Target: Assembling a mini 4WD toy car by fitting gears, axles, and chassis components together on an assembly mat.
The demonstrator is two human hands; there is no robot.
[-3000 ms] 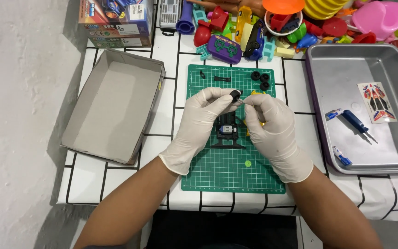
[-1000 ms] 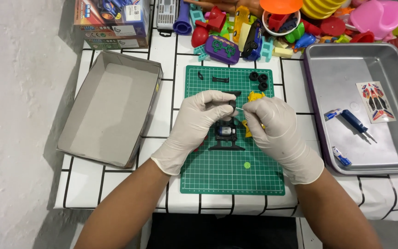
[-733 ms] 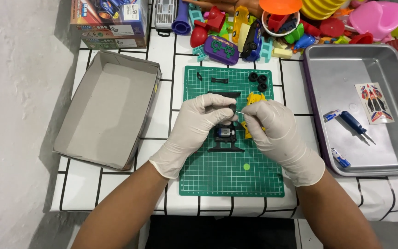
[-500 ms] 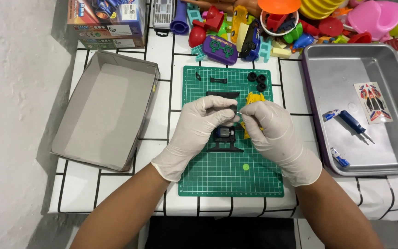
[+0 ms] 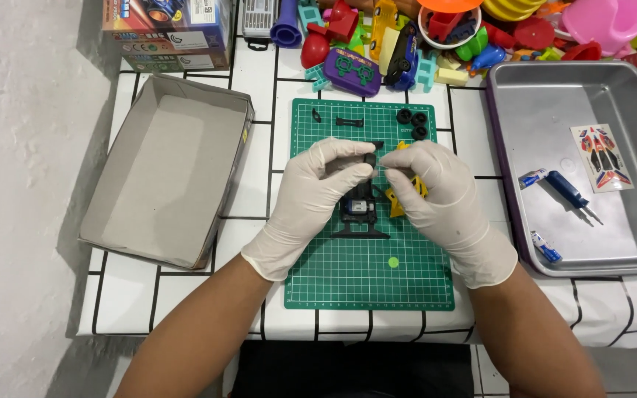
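Both hands wear white gloves over a green cutting mat [image 5: 370, 276]. My left hand [image 5: 311, 195] pinches a small black wheel [image 5: 369, 158] between thumb and fingers. My right hand [image 5: 440, 199] meets it fingertip to fingertip and seems to pinch a thin pin against the wheel; the pin is too small to make out. Under the hands lies a black toy car chassis [image 5: 359, 214] with a yellow part [image 5: 399, 203] beside it. Three black tyres [image 5: 413, 121] and small black parts [image 5: 348, 121] lie at the mat's far edge. A small green dot [image 5: 394, 262] sits near the mat's front.
An open grey cardboard box [image 5: 164, 169] lies left of the mat. A metal tray [image 5: 576, 162] at the right holds a blue screwdriver [image 5: 569, 191], a sticker sheet [image 5: 602, 157] and small blue pieces. Colourful plastic toys [image 5: 422, 33] and a printed toy box [image 5: 167, 29] line the far edge.
Both hands stay together over the chassis, working the small wheel. They have shifted slightly and the view has drifted a little; nothing was put down.
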